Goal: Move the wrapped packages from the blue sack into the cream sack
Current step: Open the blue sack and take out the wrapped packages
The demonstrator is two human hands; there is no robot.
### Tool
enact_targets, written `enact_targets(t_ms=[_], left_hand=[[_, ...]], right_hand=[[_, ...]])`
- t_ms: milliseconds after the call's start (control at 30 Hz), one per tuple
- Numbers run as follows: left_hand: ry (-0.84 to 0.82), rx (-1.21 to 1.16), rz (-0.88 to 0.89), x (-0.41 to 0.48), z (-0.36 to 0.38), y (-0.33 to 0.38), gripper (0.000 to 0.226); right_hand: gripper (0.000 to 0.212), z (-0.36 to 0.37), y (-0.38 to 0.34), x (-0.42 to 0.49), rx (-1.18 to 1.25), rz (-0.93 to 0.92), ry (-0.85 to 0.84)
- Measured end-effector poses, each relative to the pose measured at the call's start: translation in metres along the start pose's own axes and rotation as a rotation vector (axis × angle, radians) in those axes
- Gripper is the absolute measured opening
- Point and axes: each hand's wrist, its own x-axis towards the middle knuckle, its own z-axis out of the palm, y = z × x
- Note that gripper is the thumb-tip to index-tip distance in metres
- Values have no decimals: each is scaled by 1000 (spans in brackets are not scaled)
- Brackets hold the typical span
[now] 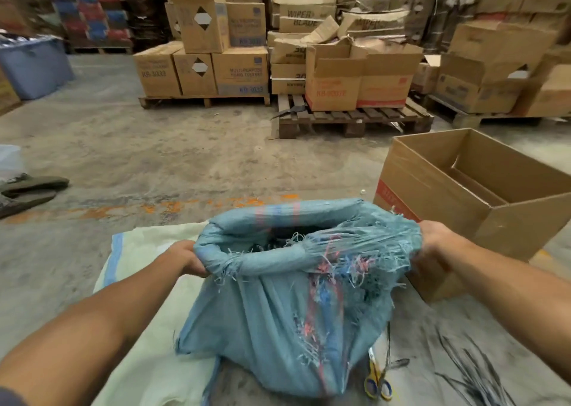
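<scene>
On the concrete floor directly below the camera stands the blue sack, a frayed woven bag with red and blue stripes, its rim rolled down into a thick cuff and its mouth open. The left hand grips the rolled rim on the sack's left side, fingers curled around the fabric; the right hand grips the frayed rim on the sack's right side the same way. Inside the mouth only a dark, blurred mass shows, and whether it is wrapped packages cannot be told. Under and to the left of the blue sack lies the cream sack, spread flat on the floor with a blue stripe along its far left edge. At the blue sack's near right foot lie yellow-handled scissors, and farther right of those, dark cut straps are scattered. Just right of and behind the blue sack sits an open cardboard box, touching or nearly touching the sack's rim; its visible interior shows only its own inner flaps. Well left of the sack rests a pair of dark sandals. Far beyond the sack, wooden pallets carry stacks of printed cartons, some closed, some torn open, and a blue-grey bin stands far back left.
</scene>
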Motion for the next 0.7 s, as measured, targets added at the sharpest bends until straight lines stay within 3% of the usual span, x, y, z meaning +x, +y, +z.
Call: enact_targets(t_ms=[67,100,167,200,267,333,400,433,567,700], left_hand=[[-80,118,64,-11,6,-9,25],[-67,133,71,-19,10,-11,38],[-182,147,135,-38,14,-12,66],[-192,199,173,-41,17,-9,68],[-152,433,245,-40,22,-8,64],[-44,602,314,-21,23,-6,84],[143,741,442,7,22,-7,126],[271,764,528,11,23,-9,135],[525,1029,743,-23,20,-21,90],[510,1089,725,-32,14,-26,71]], right_hand=[[71,-20,14,13,60,132,-249],[80,-17,18,10,81,179,-355],[56,7,11,-25,128,39,-290],[45,18,9,-40,137,-5,-332],[62,37,7,-68,-19,-105,-368],[76,43,12,-82,-287,-188,-365],[45,51,20,-92,-564,-321,-205],[34,54,20,-85,-646,-346,-96],[51,57,15,-57,-1010,-509,447],[21,64,15,-44,-1097,-692,731]])
